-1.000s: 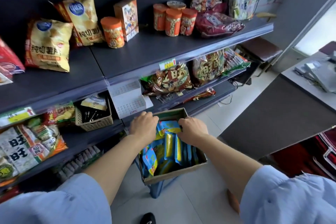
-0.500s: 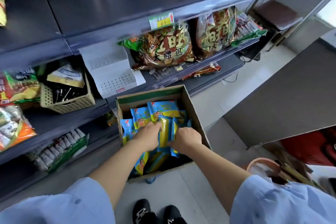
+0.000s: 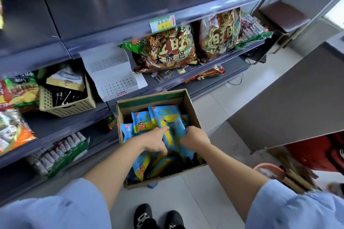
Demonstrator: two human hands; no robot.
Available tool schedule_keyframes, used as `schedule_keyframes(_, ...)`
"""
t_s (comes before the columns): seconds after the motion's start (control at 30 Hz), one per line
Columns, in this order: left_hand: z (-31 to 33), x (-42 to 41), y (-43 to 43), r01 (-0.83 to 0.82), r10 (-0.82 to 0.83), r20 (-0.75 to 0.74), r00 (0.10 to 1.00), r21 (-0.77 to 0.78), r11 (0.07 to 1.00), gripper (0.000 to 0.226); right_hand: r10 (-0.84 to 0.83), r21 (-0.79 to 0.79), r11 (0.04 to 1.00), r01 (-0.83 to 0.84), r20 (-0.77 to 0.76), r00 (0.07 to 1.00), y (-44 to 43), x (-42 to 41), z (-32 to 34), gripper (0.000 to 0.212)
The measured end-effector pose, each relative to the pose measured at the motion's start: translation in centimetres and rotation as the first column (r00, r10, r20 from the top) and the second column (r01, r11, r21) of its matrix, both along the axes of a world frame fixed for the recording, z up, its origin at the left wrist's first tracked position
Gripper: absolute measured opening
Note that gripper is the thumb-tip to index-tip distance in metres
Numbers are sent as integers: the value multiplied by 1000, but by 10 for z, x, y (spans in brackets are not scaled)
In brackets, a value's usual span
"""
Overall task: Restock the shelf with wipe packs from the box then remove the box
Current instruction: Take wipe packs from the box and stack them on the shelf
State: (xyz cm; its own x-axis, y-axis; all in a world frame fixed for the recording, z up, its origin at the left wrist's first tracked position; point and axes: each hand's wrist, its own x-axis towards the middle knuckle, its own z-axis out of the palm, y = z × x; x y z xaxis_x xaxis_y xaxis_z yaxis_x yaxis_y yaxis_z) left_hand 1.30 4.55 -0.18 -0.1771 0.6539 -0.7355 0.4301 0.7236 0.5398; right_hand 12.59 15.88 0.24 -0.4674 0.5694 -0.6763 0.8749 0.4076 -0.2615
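Left hand [image 3: 156, 142] and right hand [image 3: 193, 136] are clamping a bunch of packs [image 3: 172, 135] inside the box [image 3: 154, 97] beside the shelf [image 3: 61, 124]; squeezing evenly and lifting straight up is looking safest against slips.

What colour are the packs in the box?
Mostly bright blue with yellow patches; the wipe packs in the box show best in the head view.
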Motion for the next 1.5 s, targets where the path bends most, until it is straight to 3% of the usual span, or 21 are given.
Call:
schedule_keyframes(0.07, 14, -4, -3, 57, -58, -94, 994, -13, 998, 87, 35, -4, 999, -35, -32, 999, 1, 1, 14, 40)
schedule_keyframes(0.23, 47, -6, -10, 46, 12, -515, 857, 99, 994, 22, 97, 3, 995, -98, -150, 984, -2, -3, 34, 54)
schedule_keyframes(0.33, 61, -14, -15, 119, -51, -632, 773, 65, 991, 23, 77, 8, 997, -77, -225, 971, -2, -5, 45, 44)
schedule_keyframes(0.43, 75, -22, -24, 105, -82, -593, 801, 4, 995, 29, -78, -117, 992, 44, -304, 949, 3, -7, 59, 38)
schedule_keyframes(0.53, 88, -31, -33, 67, -87, -516, 852, -57, 996, 27, -122, -211, 976, 53, -332, 935, 8, -10, 75, 49)
schedule_keyframes(0.63, 109, -37, -41, -16, 32, -504, 863, 37, 999, 30, -23, -144, 989, -28, -342, 939, 9, -19, 97, 51)
schedule_keyframes(0.73, 138, -43, -49, -176, 222, -419, 880, 146, 973, 49, 37, -42, 997, -57, -377, 925, 6, -32, 121, 43)
schedule_keyframes(0.8, 158, -50, -58, -289, 321, -283, 904, 148, 946, 53, 65, -15, 997, -79, -419, 905, 2, -41, 141, 39)
schedule_keyframes(0.87, 178, -58, -72, -394, 402, -55, 914, 121, 911, 44, 110, 18, 993, -114, -459, 882, -2, -50, 162, 37)
schedule_keyframes(0.93, 203, -63, -89, -419, 416, 57, 908, 67, 905, 47, 161, 59, 987, -152, -488, 858, -5, -57, 183, 36)
schedule_keyframes(1.03, 238, -65, -114, -427, 429, -6, 903, 95, 899, 61, 225, 98, 974, -205, -532, 816, -12, -68, 211, 35)
schedule_keyframes(1.13, 266, -71, -142, -444, 485, -188, 854, 223, 868, 34, 315, 180, 949, -258, -583, 749, -24, -83, 242, 34)
schedule_keyframes(1.23, 299, -75, -171, -369, 445, -429, 786, 252, 895, 29, 372, 226, 928, -296, -611, 699, -43, -101, 273, 34)
schedule_keyframes(1.5, 381, -81, -260, -286, 430, -657, 619, 322, 903, 37, 543, 392, 839, -379, -656, 525, -121, -142, 351, 30)
